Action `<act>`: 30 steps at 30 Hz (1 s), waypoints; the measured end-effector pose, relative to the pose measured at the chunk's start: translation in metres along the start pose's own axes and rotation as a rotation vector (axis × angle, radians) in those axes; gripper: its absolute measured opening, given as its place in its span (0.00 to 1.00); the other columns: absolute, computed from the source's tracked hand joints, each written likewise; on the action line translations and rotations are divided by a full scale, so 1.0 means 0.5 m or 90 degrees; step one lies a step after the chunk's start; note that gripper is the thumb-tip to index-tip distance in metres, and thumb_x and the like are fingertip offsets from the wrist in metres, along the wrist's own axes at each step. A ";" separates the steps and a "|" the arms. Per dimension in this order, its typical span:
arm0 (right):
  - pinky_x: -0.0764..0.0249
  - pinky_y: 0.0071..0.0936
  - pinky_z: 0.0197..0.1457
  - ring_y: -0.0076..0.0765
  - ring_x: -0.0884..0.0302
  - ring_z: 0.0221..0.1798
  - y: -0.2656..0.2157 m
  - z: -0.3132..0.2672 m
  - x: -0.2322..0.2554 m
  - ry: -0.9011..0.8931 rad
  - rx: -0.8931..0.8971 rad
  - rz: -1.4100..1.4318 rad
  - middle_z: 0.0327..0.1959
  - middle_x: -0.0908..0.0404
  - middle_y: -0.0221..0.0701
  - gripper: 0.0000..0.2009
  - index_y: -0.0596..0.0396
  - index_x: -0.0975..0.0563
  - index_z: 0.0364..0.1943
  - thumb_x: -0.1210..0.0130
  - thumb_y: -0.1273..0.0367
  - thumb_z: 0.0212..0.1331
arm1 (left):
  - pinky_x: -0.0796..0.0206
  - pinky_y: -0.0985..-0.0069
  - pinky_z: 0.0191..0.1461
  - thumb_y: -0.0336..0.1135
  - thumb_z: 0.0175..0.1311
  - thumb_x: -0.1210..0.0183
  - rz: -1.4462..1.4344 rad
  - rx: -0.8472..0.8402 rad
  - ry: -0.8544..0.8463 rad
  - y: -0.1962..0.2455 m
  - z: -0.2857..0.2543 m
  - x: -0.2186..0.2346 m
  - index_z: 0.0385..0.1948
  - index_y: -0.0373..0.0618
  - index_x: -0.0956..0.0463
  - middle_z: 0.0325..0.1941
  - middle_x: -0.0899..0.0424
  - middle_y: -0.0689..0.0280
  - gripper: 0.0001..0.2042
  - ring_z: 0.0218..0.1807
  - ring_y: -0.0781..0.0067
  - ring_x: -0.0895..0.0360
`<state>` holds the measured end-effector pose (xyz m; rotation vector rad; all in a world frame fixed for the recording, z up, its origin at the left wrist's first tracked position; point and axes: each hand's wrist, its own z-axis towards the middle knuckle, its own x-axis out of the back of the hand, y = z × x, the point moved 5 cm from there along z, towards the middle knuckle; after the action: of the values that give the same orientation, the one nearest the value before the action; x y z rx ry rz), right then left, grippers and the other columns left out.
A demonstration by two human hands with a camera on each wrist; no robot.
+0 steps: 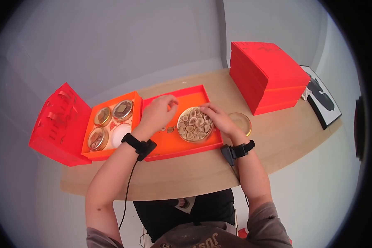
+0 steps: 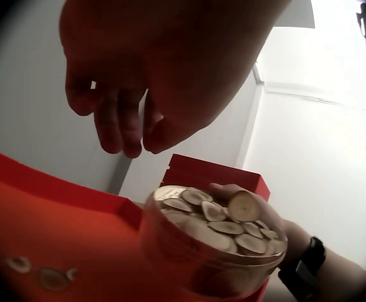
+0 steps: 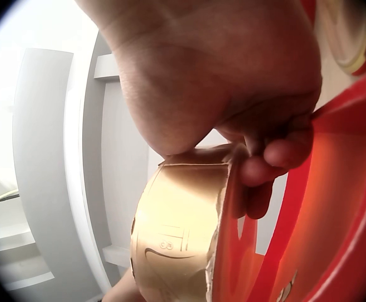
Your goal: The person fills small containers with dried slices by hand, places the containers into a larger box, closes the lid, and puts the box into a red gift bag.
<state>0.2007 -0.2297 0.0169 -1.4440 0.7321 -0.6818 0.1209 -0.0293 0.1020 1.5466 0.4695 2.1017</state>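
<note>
My right hand [image 1: 223,120] grips the rim of a clear round jar [image 2: 189,267], thumb on one side and fingers on the other. Thin dried slices [image 1: 195,124], pale with darker rims, fill the jar to the top. A gold label [image 3: 180,220] shows on it in the right wrist view. The jar is tilted over a red tray with an orange inside [image 1: 155,149]. To the left of the jar, my left hand [image 1: 158,113] hovers above the tray, fingers loosely bent downward and holding nothing visible. A few loose slices [image 2: 54,279] lie on the tray floor beneath it.
Left of the tray, an orange box [image 1: 111,156] holds several gold-rimmed jars and a white round recess [image 1: 120,135]. A red lid panel [image 1: 60,128] stands beside it. A round lid [image 1: 241,122] lies right of my right hand. Stacked red boxes [image 1: 268,78] and a framed picture [image 1: 324,99] stand farther right.
</note>
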 end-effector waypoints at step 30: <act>0.27 0.18 0.41 0.16 0.23 0.42 0.011 0.008 0.002 0.009 0.017 -0.022 0.41 0.18 0.23 0.19 0.56 0.22 0.56 0.48 0.56 0.73 | 0.25 0.58 0.45 0.49 0.68 0.39 0.319 0.254 -0.233 -0.128 -0.055 -0.064 0.37 0.41 0.17 0.38 0.13 0.53 0.17 0.44 0.52 0.16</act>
<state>0.2043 -0.2278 0.0115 -1.4323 0.7083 -0.7269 0.1141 0.0055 0.0340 2.4353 0.4137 2.0731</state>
